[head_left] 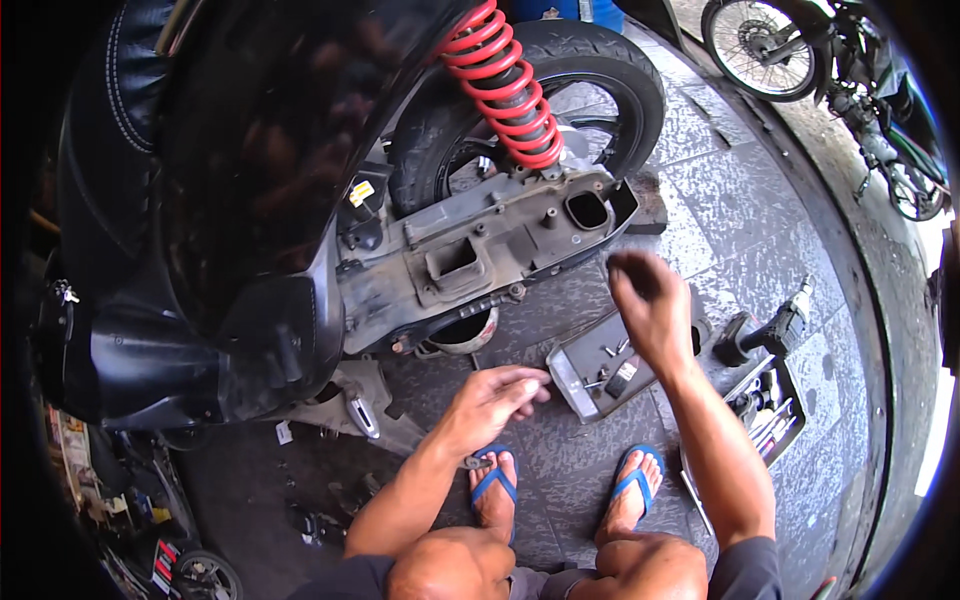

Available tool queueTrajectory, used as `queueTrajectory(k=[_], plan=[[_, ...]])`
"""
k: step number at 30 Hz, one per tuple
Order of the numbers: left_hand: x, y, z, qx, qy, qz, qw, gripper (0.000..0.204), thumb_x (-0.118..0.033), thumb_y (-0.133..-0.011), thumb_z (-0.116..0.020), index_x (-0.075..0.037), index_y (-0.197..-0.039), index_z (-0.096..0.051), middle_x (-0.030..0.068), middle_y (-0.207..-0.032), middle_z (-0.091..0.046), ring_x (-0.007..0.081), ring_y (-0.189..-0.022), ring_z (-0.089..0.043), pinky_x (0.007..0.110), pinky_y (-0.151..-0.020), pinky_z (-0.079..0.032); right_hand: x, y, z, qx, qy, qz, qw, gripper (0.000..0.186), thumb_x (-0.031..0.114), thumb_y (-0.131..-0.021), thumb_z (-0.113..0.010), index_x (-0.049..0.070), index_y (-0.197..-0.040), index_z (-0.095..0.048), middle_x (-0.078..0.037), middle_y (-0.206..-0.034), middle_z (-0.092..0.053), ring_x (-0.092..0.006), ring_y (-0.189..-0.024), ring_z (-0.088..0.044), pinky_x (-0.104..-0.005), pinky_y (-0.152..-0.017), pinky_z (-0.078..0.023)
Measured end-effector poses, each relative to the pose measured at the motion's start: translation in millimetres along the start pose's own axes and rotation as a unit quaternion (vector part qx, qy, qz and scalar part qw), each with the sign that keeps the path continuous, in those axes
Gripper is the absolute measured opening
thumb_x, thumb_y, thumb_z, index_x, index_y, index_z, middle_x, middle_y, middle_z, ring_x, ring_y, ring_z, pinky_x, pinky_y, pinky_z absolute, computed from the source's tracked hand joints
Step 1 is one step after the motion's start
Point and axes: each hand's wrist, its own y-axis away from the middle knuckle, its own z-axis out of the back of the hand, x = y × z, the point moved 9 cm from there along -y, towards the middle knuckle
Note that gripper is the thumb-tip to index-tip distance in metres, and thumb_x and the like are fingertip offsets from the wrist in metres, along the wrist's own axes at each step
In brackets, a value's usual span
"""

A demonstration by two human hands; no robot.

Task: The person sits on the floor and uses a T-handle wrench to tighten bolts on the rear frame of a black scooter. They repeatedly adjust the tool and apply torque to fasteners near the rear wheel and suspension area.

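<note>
My left hand hovers over the floor, left of a metal tray. Its fingers are loosely bent, slightly apart, and nothing shows in them. My right hand is raised above the tray's far right side, fingers curled and thumb apart, with no object visible between them. Several bolts and a small dark block lie in the tray. Ahead of both hands is a scooter's bare, dirty engine casing with rectangular openings. A red coil-spring shock absorber rises from its rear end, beside the rear wheel.
At the right, a cordless power tool stands by a toolbox full of hand tools. The scooter's black body fills the upper left. A wooden block sits near the casing's end. Another motorcycle stands at the far right.
</note>
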Motion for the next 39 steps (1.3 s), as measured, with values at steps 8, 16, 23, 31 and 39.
queueTrajectory(k=[8, 16, 23, 31, 39], plan=[[-50, 46, 100, -0.356, -0.133, -0.191, 0.905, 0.015, -0.008, -0.097, -0.065, 0.0, -0.109, -0.07, 0.0025, -0.087, -0.068, 0.0066, -0.072, -0.056, 0.023, -0.066, -0.047, -17, -98, -35, -0.018, 0.056, 0.012, 0.998, 0.025, 0.013, -0.09, -0.064, -0.001, -0.109, -0.072, -0.02, -0.104, -0.075, -0.0315, -0.101, -0.073, -0.0387, -0.093, -0.053], [-81, 75, 132, -0.505, -0.302, -0.288, 0.756, 0.018, -0.012, -0.096, -0.062, 0.003, -0.105, -0.067, 0.0105, -0.102, -0.065, 0.0232, -0.094, -0.064, 0.034, -0.086, -0.05, -22, -102, -43, -0.001, 0.118, 0.047, 0.992, 0.023, 0.013, -0.089, -0.067, 0.005, -0.109, -0.075, -0.017, -0.101, -0.074, -0.0323, -0.098, -0.07, -0.0408, -0.091, -0.052], [-99, 67, 153, -0.567, -0.347, -0.309, 0.68, 0.029, -0.014, -0.096, -0.062, 0.003, -0.119, -0.064, 0.0174, -0.122, -0.065, 0.0326, -0.118, -0.057, 0.041, -0.106, -0.04, -16, -95, -42, -0.018, 0.121, 0.054, 0.991, 0.021, 0.012, -0.089, -0.07, 0.004, -0.108, -0.074, -0.015, -0.099, -0.073, -0.0268, -0.095, -0.068, -0.0376, -0.089, -0.052], [-92, 61, 183, -0.607, -0.45, -0.206, 0.622, 0.036, -0.02, -0.101, -0.058, 0.003, -0.129, -0.059, 0.018, -0.13, -0.062, 0.0316, -0.121, -0.057, 0.04, -0.107, -0.04, -1, -72, -33, -0.103, 0.123, 0.124, 0.979, 0.019, 0.008, -0.085, -0.071, 0.005, -0.104, -0.073, -0.015, -0.099, -0.071, -0.0341, -0.097, -0.062, -0.0428, -0.089, -0.05], [-92, 61, 202, -0.62, -0.411, -0.225, 0.629, 0.033, -0.02, -0.098, -0.065, 0.0, -0.125, -0.063, 0.0111, -0.122, -0.067, 0.0232, -0.11, -0.061, 0.035, -0.096, -0.045, 57, 38, -82, 0.068, 0.029, 0.25, 0.965, 0.029, -0.004, -0.074, -0.069, 0.005, -0.101, -0.065, -0.01, -0.097, -0.066, -0.03, -0.088, -0.062, -0.0401, -0.077, -0.046]])
